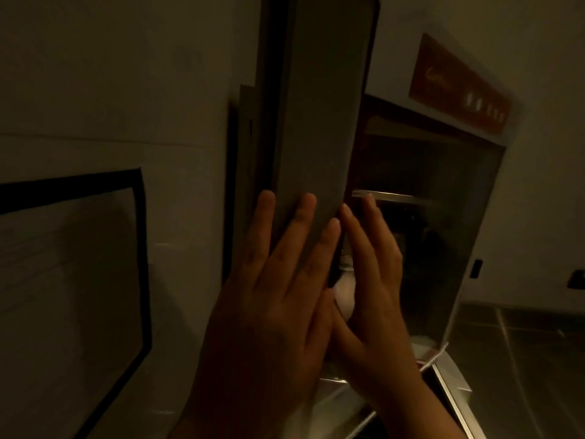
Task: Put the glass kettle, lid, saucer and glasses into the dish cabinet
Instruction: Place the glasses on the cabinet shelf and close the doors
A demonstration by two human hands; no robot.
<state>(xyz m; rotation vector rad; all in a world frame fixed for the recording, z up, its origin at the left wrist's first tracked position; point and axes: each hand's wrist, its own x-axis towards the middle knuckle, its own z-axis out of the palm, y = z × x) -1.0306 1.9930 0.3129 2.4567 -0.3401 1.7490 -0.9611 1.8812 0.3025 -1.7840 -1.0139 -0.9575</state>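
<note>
Dim kitchen wall, dish cabinet ajar. Left hand flat, fingers spread on door; right hand open beside its edge. Glassware unseen: probably fragile, slippery; best gripped low.

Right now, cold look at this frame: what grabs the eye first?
Two bare hands at centre: the left hand lies flat with spread fingers on the grey cabinet door, which stands open edge-on, and the right hand is beside it at the door's edge. Behind them the cabinet's dark interior gapes, with a red control panel at upper right.
</note>
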